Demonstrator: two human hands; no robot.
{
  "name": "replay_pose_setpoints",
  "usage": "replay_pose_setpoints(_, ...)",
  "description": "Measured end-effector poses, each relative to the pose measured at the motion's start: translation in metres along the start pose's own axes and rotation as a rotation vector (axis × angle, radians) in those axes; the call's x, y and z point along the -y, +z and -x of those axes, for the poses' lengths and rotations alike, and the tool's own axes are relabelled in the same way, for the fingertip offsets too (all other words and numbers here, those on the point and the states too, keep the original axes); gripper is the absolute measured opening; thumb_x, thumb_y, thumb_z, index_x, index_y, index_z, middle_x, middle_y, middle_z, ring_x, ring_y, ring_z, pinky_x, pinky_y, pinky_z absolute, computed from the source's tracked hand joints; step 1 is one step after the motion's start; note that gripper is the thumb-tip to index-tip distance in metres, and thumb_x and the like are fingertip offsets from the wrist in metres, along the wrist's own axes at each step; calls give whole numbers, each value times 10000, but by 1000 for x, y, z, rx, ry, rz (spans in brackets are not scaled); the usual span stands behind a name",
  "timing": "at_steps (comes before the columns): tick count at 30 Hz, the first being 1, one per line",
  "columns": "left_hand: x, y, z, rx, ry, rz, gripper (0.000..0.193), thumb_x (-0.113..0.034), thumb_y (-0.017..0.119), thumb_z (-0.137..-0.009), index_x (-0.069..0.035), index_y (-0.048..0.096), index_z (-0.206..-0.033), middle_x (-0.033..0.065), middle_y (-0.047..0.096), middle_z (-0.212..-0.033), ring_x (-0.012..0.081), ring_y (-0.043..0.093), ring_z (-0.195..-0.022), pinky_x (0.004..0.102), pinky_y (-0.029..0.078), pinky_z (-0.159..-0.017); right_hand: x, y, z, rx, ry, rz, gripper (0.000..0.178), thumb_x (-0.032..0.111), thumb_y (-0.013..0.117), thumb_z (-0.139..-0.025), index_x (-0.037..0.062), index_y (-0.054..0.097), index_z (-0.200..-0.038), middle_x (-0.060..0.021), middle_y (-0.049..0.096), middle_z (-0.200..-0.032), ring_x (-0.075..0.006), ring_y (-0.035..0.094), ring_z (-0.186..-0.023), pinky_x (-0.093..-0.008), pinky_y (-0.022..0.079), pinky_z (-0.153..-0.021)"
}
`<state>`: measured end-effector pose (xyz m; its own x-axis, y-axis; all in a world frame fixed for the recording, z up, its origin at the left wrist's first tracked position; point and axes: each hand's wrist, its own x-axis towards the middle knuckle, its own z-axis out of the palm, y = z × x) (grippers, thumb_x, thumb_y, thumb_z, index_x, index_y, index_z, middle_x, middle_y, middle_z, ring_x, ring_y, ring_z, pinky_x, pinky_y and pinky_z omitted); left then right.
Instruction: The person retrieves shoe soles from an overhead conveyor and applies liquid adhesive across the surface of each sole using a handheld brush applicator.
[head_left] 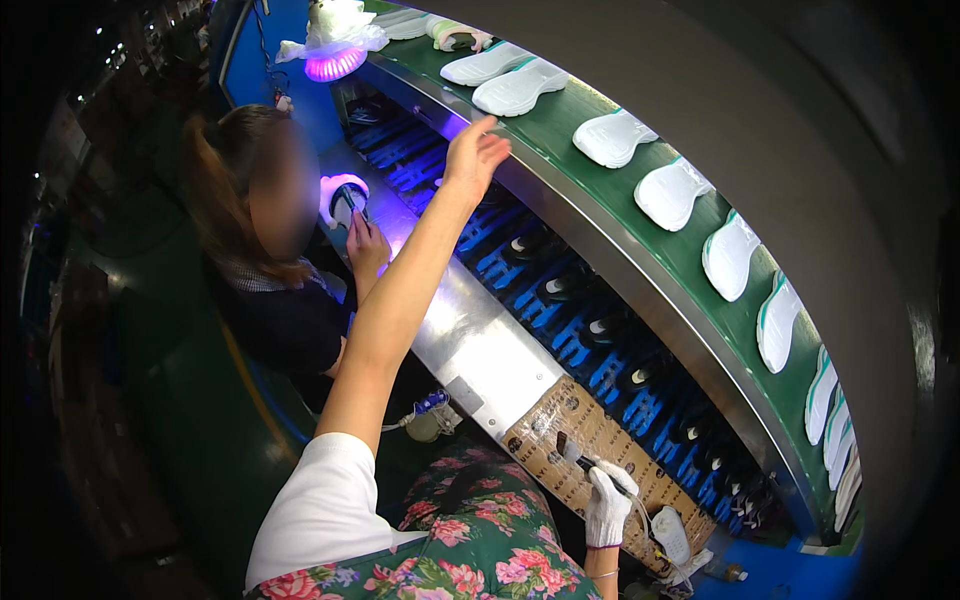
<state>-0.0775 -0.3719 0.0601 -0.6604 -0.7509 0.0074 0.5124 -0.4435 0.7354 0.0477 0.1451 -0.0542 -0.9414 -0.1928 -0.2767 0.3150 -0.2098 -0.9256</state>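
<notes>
My bare left hand (474,158) is stretched far out to the edge of the green belt, fingers apart and holding nothing. Just past its fingertips lies a white shoe sole (518,88), with a narrow gap between them. My right hand (608,505), in a white knitted glove, is closed around the dark handle of a small brush (572,452) above the brown-papered bench. A pale, perforated shoe piece (670,533) rests on the paper beside that glove, with a thin cord or tube close by.
More white soles (673,194) line the curved green belt (600,215). Beneath it, a lower rack (560,300) carries dark shoes on blue supports. A co-worker (270,240) works at left beside the metal bench (465,330). A pink-lit lamp (335,64) hangs at the far end.
</notes>
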Motion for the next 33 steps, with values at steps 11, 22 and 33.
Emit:
replay_pose_setpoints(11, 2, 1, -158, -114, 694, -1568, 1138, -376, 859, -696, 14, 182, -1523, 367, 560, -1225, 442, 424, -1267, 429, 365, -1074, -18, 19, -2, -219, 65, 394, 195, -66, 732, -767, -47, 695, -958, -106, 698, -904, -193, 670, -787, -292, 562, -722)
replay_pose_setpoints(22, -66, -29, -167, -467, 662, -1946, 452, -216, 702, -779, -80, 613, -1201, 128, 537, -1306, 362, 487, -1194, 488, 402, -978, -52, -18, -3, -243, 150, 113, 192, -61, 717, -779, -38, 687, -967, -108, 693, -881, -193, 666, -740, -305, 567, -665)
replay_pose_setpoints(33, -58, 0, -163, -166, 1256, -911, 267, -38, 721, -732, 32, 584, -950, 233, 576, -1025, 374, 611, -914, 392, 555, -768, -51, -23, 1, -194, 182, 108, 187, -48, 716, -790, -49, 687, -974, -112, 697, -885, -201, 667, -716, -303, 567, -664)
